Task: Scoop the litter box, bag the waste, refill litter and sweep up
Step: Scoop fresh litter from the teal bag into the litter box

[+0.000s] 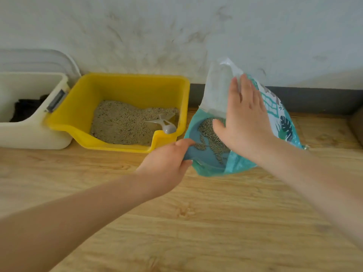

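Note:
A yellow litter box (135,89) stands on the wooden floor against the wall, with grey-beige litter (121,124) spread over its bottom. A grey scoop (165,124) lies in its right corner. Right of the box sits a teal printed litter bag (282,122), open toward me, with granules (212,138) lying on its blue inner lining. My left hand (167,165) pinches the bag's near edge at the mouth. My right hand (243,114) lies flat with straight fingers against the bag's upper side.
A white plastic bin (33,134) with something dark inside stands left of the yellow box, its lid (39,59) leaning on the wall. A dark baseboard (314,99) runs along the wall. Bare wooden floor (196,222) stretches in front.

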